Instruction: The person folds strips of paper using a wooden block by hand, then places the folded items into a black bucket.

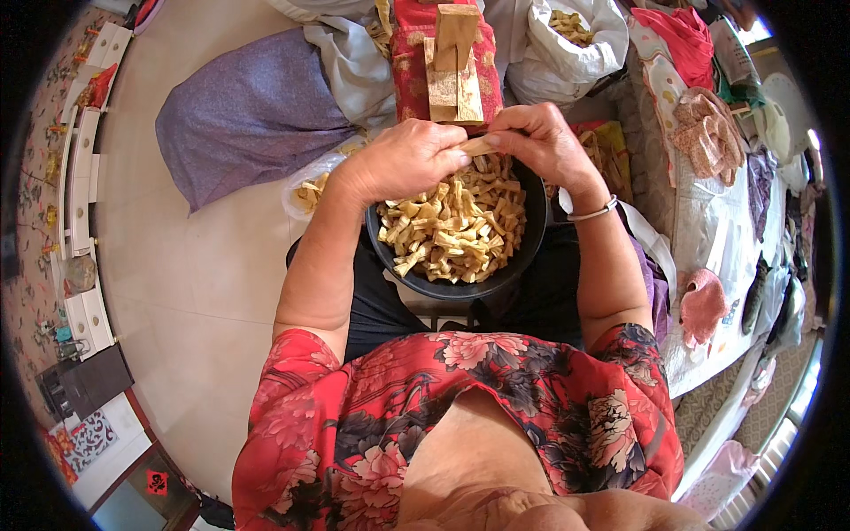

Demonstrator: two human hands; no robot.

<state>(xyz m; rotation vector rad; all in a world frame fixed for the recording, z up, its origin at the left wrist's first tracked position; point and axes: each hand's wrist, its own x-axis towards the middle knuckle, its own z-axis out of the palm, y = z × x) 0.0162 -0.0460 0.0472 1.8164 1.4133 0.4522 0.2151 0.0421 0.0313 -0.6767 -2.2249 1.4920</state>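
Note:
Between my two hands is a pale, flat tan strip [479,145] of what looks like dried plant material. My left hand [415,159] pinches its left end between thumb and fingers. The right end is held by the thumb and fingertips of my right hand [541,143], which has a bracelet at the wrist. Just below the hands, a round black basin [458,290] rests at my lap, filled with many short knotted tan pieces [451,232]. Beyond the hands, a wooden block fixture [455,83] with an upright piece stands on a red patterned cloth [412,66].
A white woven sack [564,60] holds more tan pieces at the upper right. Blue-grey cloth [259,113] lies at the upper left, near a clear plastic bag [309,192] with pieces inside. A cloth-covered bed or couch [697,265] with clothes stands on the right.

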